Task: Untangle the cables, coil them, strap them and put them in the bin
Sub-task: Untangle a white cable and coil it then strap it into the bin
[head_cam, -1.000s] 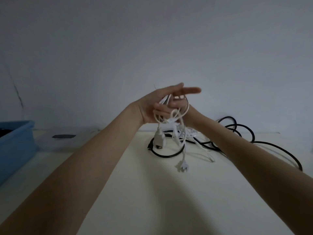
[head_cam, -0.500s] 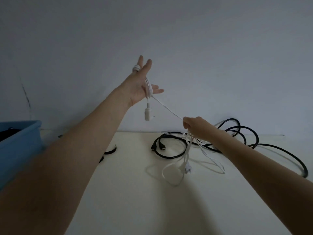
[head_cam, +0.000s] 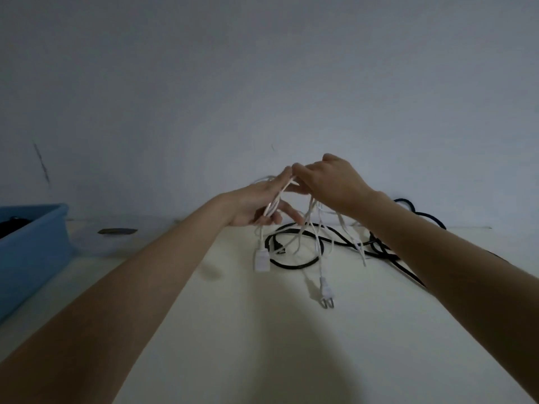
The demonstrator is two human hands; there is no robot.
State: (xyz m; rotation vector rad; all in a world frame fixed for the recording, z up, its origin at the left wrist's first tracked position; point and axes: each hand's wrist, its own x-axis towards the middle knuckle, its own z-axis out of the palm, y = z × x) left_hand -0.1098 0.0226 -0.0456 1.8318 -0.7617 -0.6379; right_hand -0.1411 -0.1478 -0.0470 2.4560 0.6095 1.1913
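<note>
We see the white cable (head_cam: 313,228) held up at the centre of the frame, above the table (head_cam: 262,345). Several of its strands run across the palm of the left hand (head_cam: 256,199), whose lower fingers curl round them while the upper fingers reach out straight toward the other hand. The right hand (head_cam: 332,182) meets it from the right, fingertips drawn together on the cable at the top of the bundle; the light is dim, so we take this for a pinch rather than swear to it. From the two hands loose white loops hang down. A white socket end (head_cam: 260,259) dangles below the left hand, and a two-pin plug (head_cam: 326,294) hangs lower, just right of centre, close to the table or touching it, we cannot tell which.

Behind the loops a black cable (head_cam: 294,265) lies coiled on the table and trails off to the right edge, partly behind the right forearm. At the left edge of the frame stands the blue bin (head_cam: 32,246), with something dark inside. A grey wall (head_cam: 262,83) fills the upper half.
</note>
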